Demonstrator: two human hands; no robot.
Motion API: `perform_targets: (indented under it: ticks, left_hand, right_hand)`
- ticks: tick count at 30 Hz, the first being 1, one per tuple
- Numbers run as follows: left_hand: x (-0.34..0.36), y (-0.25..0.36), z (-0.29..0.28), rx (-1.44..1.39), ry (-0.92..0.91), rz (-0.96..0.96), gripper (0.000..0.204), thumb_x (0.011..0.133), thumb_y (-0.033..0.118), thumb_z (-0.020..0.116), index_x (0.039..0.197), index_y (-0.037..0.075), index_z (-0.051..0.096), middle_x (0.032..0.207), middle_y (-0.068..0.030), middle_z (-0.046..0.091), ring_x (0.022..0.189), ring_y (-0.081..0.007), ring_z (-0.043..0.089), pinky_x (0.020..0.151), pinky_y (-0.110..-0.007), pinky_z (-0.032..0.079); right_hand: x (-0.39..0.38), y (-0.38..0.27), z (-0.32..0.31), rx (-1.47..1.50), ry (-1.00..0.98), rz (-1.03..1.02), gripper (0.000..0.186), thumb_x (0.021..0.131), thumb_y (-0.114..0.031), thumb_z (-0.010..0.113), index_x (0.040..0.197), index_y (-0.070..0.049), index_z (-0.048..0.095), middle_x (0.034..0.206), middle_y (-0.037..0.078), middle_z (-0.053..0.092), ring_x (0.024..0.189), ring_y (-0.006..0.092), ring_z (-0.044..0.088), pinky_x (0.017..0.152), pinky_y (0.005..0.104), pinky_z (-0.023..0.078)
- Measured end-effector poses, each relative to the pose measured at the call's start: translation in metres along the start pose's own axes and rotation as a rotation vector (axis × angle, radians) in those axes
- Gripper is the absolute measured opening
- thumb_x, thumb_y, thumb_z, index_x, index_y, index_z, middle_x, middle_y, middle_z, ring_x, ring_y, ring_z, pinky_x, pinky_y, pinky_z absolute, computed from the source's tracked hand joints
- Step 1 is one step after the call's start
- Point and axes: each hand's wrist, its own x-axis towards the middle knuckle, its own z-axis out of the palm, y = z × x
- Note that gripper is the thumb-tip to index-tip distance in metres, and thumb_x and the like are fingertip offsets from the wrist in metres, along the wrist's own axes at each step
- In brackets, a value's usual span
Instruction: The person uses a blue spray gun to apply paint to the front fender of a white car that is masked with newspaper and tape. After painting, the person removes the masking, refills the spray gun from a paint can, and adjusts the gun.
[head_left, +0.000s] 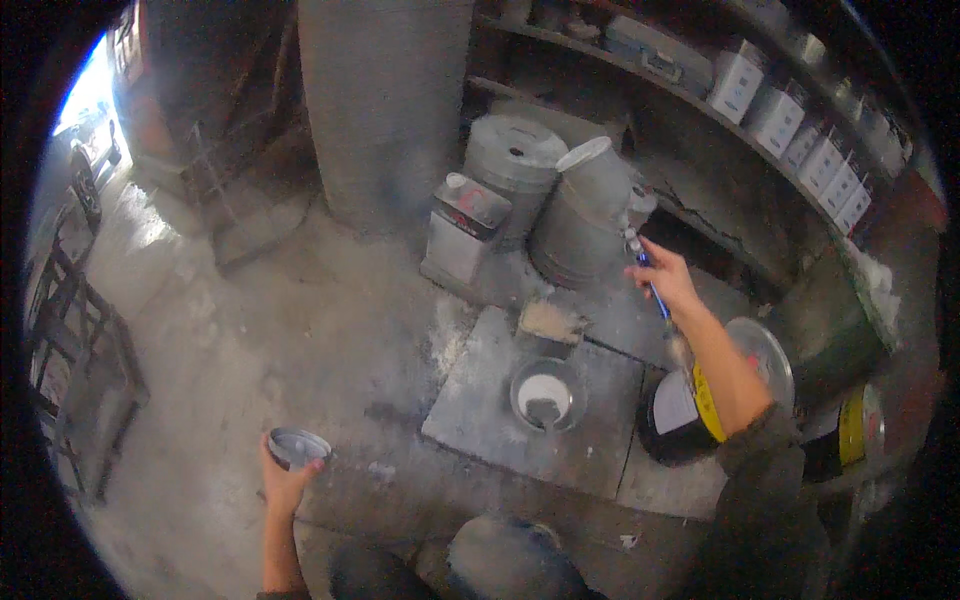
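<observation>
My left hand (285,480) is closed around the rim of a small round grey metal cup (299,446), held out over the floor at the lower left. Its mouth faces up and shows a pale inside. In my right hand (668,275), raised at centre right, is a slim spray gun (657,290) with a blue body and silver head. The head points up and away, close to a tilted grey drum. Between my hands, an open tub (548,394) of white material with a grey lump in it stands on a board (480,400). Just beyond lies a dusty block-shaped thing (551,324).
Two grey drums (515,150) and a rectangular can (466,225) stand beside a thick column (385,110). Black-and-yellow pails (680,415) sit under my right forearm. Shelves with white boxes (738,82) curve along the right. A metal frame (85,340) stands at left.
</observation>
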Motion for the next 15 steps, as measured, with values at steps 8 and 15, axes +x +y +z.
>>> perform_targets:
  ticks: [8,15]
  left_hand:
    - [-0.066,0.029,-0.007,-0.099,0.135,-0.107,0.112,0.054,0.014,0.090,0.146,0.002,0.028,0.137,-0.0144,0.045,0.127,-0.0285,0.046,0.108,-0.041,0.038]
    - [-0.117,0.051,-0.024,-0.162,0.196,-0.121,0.114,0.053,0.013,0.089,0.147,0.003,0.026,0.136,-0.0146,0.045,0.124,-0.0289,0.047,0.106,-0.041,0.039]
  right_hand:
    - [0.185,-0.004,-0.025,-0.332,0.069,-0.026,0.070,0.070,0.000,0.071,0.137,-0.008,0.056,0.066,0.007,0.065,0.054,0.0138,0.058,0.050,0.0307,0.045]
    - [0.234,-0.024,0.000,-0.686,0.124,-0.048,0.062,0.071,-0.008,0.064,0.133,-0.010,0.061,0.083,0.016,0.072,0.067,0.0238,0.069,0.065,0.0363,0.053]
